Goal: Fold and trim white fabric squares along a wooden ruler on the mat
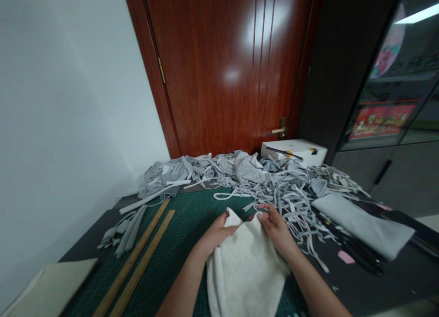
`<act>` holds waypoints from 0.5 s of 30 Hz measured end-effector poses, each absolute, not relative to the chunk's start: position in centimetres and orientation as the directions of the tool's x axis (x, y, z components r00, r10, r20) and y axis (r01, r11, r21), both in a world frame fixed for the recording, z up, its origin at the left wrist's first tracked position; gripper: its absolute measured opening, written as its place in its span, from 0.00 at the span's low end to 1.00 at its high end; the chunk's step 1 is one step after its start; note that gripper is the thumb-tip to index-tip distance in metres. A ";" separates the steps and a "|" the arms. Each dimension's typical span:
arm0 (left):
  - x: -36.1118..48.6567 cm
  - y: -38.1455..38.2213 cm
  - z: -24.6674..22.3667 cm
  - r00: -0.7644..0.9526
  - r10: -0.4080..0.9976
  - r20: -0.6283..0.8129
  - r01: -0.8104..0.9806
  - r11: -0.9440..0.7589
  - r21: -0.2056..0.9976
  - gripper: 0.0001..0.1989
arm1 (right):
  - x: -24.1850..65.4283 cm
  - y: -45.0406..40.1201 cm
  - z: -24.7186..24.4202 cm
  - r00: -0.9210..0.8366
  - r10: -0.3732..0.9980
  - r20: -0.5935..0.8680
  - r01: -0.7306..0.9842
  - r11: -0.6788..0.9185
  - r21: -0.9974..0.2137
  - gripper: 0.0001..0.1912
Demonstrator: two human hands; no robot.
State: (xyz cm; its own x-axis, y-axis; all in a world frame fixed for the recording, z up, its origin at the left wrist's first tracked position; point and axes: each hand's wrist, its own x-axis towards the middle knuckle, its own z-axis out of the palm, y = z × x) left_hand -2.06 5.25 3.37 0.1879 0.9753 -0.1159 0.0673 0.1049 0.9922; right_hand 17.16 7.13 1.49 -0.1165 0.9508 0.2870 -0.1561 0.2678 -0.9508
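A cream piece of cloth hangs between my two hands, over the green cutting mat. My left hand grips its upper left edge, with the thumb on top and a pointed corner sticking up past the fingers. At the upper right edge, my right hand pinches the cloth between thumb and fingers. The top edge dips between the hands. The lower part of the cloth runs out of view at the bottom.
Two wooden rulers lie left on the mat, beside grey fabric strips. A heap of grey scraps spans the back, near a white box. Folded grey cloth lies right; folded cream cloth lies front left.
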 end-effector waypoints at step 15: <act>-1.2 5.3 3.1 0.518 0.852 0.077 -0.012 -0.084 0.996 0.31 | 16.6 5.6 3.2 -0.465 0.853 0.237 -0.250 0.130 -0.959 0.11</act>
